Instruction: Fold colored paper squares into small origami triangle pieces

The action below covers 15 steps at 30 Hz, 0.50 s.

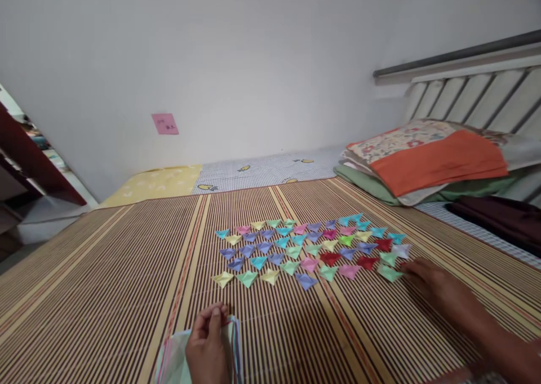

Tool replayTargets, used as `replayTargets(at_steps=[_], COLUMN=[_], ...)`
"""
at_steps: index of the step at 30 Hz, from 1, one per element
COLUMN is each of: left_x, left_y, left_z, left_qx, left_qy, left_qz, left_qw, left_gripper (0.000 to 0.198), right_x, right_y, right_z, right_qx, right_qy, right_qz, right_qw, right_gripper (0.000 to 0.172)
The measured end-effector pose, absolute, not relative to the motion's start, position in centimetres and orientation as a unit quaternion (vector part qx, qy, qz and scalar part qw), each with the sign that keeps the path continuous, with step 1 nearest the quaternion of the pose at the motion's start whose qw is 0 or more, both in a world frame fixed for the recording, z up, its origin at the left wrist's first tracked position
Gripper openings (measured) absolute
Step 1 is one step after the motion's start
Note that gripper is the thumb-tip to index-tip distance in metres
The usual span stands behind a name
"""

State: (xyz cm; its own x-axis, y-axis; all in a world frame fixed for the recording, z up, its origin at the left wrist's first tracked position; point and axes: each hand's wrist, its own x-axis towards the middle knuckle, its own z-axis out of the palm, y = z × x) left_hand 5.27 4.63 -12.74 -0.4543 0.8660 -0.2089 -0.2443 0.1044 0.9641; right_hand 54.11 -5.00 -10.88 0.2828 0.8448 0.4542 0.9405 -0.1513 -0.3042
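Observation:
Rows of small folded paper boats (pixel 293 252) in blue, green, yellow, pink and red spread over the striped bamboo mat (pixel 127 294). At the right end of the front rows, my right hand (pixel 431 285) reaches in with its fingers pinched together. A bit of red paper shows at its fingertips, mostly hidden, beside a pale green paper boat (pixel 389 272). My left hand (pixel 208 339) rests on a stack of thin coloured paper sheets (pixel 175 361) near the front edge of view. Its fingers are curled against the thumb; whatever they grip is hidden.
Folded bedding with an orange and floral cover (pixel 439 164) lies at the right by a white headboard (pixel 499 99). Dark folded cloth (pixel 499 220) sits in front of it. A pink note (pixel 164 123) is stuck on the wall behind. A doorway opens at far left.

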Motion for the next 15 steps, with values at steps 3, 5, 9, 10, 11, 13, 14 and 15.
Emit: replayTargets(at_steps=[3,5,9,10,11,13,14,15], left_x=[5.5,5.6,5.5,5.4,5.4,5.2,5.1,5.1], left_y=[4.5,4.4,4.4,4.5,4.5,4.6,4.7,4.7], left_z=[-12.2,-11.9,-11.9,-12.1,-12.3,-12.7,-12.9,-13.1], left_qx=[0.26,0.259,0.252,0.251,0.251,0.249,0.248,0.245], left_qy=[0.6,0.606,0.607,0.607,0.607,0.606,0.605,0.605], left_qz=[0.606,0.602,0.602,0.601,0.6,0.6,0.6,0.6], left_qw=[0.454,0.451,0.454,0.455,0.457,0.459,0.461,0.463], left_gripper=[0.041,0.042,0.044,0.044,0.045,0.045,0.045,0.046], right_x=[53.0,51.8,49.5,49.1,48.7,48.1,47.9,47.8], right_y=[-3.2,-0.1,9.0,11.4,13.5,16.9,18.2,19.1], right_z=[-8.8,-7.4,-6.2,-6.3,-6.5,-7.0,-7.3,-7.7], right_qx=[-0.73,-0.719,-0.718,-0.721,-0.726,-0.737,-0.743,-0.747], right_qy=[-0.604,-0.619,-0.641,-0.645,-0.646,-0.643,-0.641,-0.639], right_qz=[-0.099,-0.094,-0.066,-0.057,-0.048,-0.029,-0.02,-0.012], right_qw=[0.304,0.302,0.263,0.248,0.233,0.204,0.192,0.181], right_gripper=[0.021,0.022,0.016,0.015,0.014,0.019,0.024,0.028])
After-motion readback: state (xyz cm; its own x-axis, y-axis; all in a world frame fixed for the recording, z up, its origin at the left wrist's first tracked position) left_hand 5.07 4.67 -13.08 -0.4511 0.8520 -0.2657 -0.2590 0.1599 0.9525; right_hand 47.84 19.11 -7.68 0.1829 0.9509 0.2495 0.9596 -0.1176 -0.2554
